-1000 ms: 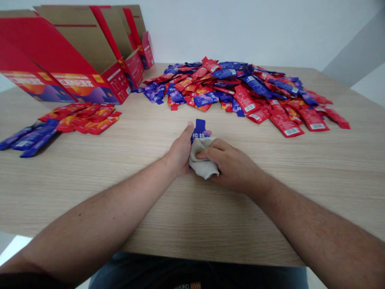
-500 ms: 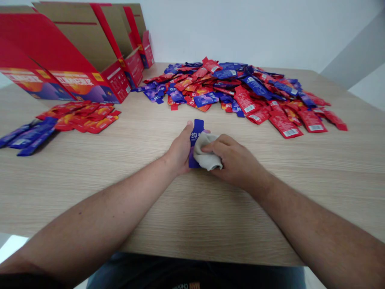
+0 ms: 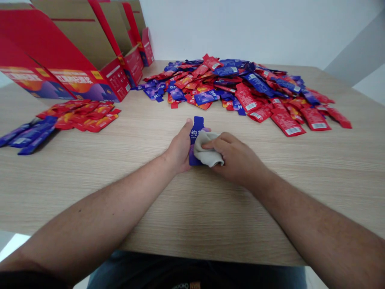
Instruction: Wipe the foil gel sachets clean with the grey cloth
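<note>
My left hand holds a purple-blue sachet upright above the near middle of the table, its thumb along the left edge and its other fingers mostly hidden behind. White characters show on the sachet's upper part. Bunched in my right hand is a pale grey cloth, which rests against the front of the sachet and covers its lower right portion. My right fingers are closed on the cloth, with one finger pressing into its folds.
A wide heap of red and blue sachets spreads along the table's back. To the left lie a group of red sachets and several blue sachets. Behind them stand open red cartons. The wooden table ends near my lap.
Both hands stay nearly in place, with the cloth still on the sachet. The view has shifted very slightly.
</note>
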Available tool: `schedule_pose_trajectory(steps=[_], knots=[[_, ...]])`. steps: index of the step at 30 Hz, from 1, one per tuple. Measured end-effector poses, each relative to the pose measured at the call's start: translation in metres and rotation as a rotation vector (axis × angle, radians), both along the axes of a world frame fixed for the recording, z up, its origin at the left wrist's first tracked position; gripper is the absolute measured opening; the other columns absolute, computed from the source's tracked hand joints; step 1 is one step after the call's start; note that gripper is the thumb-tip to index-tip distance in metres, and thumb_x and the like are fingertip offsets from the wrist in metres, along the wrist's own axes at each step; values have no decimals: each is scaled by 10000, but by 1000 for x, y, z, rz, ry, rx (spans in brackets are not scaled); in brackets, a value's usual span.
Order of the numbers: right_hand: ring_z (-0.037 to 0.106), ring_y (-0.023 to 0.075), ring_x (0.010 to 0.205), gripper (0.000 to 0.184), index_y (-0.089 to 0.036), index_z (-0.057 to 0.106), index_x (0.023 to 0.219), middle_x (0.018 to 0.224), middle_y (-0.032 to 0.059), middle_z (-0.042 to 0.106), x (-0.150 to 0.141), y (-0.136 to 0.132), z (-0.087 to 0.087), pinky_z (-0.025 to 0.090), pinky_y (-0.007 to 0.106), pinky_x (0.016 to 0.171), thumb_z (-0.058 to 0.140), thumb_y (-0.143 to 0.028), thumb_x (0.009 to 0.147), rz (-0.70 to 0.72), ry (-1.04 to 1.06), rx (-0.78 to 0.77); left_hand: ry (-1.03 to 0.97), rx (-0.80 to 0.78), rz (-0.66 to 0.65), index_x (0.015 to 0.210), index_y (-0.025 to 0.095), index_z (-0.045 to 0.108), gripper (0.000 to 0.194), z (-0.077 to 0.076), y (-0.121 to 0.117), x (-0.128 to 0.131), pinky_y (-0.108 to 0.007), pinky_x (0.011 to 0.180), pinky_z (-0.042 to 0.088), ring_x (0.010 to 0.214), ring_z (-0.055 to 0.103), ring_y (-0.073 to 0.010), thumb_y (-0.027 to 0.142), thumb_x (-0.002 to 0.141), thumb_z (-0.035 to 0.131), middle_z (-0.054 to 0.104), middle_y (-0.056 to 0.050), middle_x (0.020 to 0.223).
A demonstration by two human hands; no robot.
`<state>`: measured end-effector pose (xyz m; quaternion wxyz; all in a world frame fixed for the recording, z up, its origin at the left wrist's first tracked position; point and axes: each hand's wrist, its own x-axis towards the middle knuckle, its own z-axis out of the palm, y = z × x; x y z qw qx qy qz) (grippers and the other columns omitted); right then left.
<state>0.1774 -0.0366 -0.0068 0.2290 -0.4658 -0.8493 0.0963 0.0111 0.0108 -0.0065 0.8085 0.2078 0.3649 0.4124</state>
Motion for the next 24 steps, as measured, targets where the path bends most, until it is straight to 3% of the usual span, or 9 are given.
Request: schedule_pose_trajectory(steps=[2,7,11,16,20,24], knots=[[661,285,1011,426,-224,721,1227,1150,123,689,0,0,0,571,414,868,772,-212,804,-60,15,27,-27,4,-8,1005,162,728,632,0,0,0,-327,721,604,705,715,-199,667,1056,351,746,-78,795],[663,279,1024,431,-226,720,1264,1154,118,678,-4,-2,1,576,408,881,765,-233,835,108,-7,-1,19,-12,-51,1060,160,730,733,4,-3,0,-346,684,591,679,707,-215,778,1003,342,739,-80,791],[667,296,1018,418,-203,728,1252,1139,136,680,-3,0,1,574,433,881,755,-222,835,-49,39,52,-19,38,-73,1086,150,728,724,7,-5,1,-347,769,601,779,742,-229,701,1057,259,759,-95,842],[665,288,1044,420,-232,722,1250,1172,119,683,-2,0,0,575,414,896,768,-236,833,100,16,13,4,20,-90,1162,145,730,729,6,-6,0,-364,743,611,745,745,-239,740,1026,332,757,-93,827],[662,294,1029,416,-220,720,1252,1145,129,688,-1,1,0,575,429,896,749,-208,837,-63,51,47,-44,34,-114,1195,133,732,753,6,-6,0,-362,799,614,862,776,-259,692,1063,247,788,-126,919],[667,290,1044,445,-218,717,1264,1152,126,676,-1,0,1,580,422,909,766,-213,822,91,5,-7,15,23,-87,1194,132,731,732,7,-7,0,-356,725,611,796,771,-262,733,1028,349,783,-124,876]])
